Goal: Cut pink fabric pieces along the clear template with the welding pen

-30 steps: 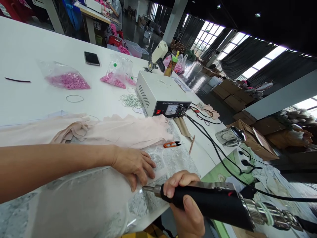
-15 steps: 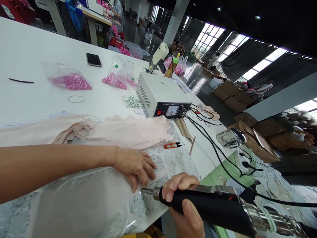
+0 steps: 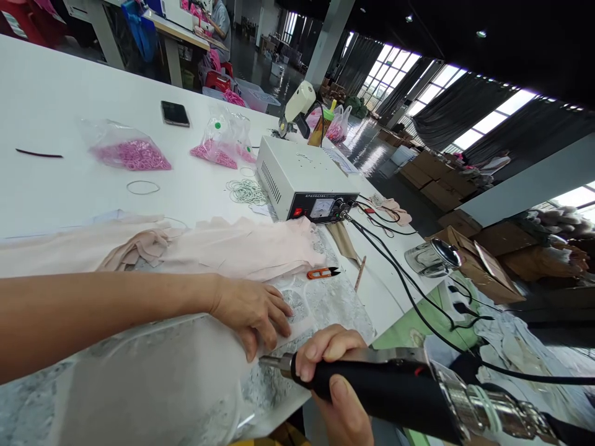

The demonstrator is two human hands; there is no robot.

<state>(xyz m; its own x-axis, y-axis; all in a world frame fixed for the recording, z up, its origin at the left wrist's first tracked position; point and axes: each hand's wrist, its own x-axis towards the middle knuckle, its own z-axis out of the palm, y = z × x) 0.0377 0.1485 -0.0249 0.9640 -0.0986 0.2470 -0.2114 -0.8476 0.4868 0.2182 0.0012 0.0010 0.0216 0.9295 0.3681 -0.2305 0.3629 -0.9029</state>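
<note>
My left hand lies on a thin, sheer whitish fabric, fingers spread and pressing it down. Underneath is a grey marbled surface, seemingly with a clear shaped sheet on it. In my right hand is a black handheld ultrasonic cutter, fingers wrapped round its front. Its metal tip meets the fabric edge just right of my left thumb; exact contact is too small to tell. Pale pink fabric lies beyond my left hand, with orange thread snips at its right end.
A white control box stands behind, its black cables running right to the tool. Bags of pink rings, elastic bands, a phone and a glass jar are on the table. A person sits farther back.
The cutter and my right hand have shifted slightly left, the tip moving along the fabric edge beside my left thumb. My left hand stays in place.
</note>
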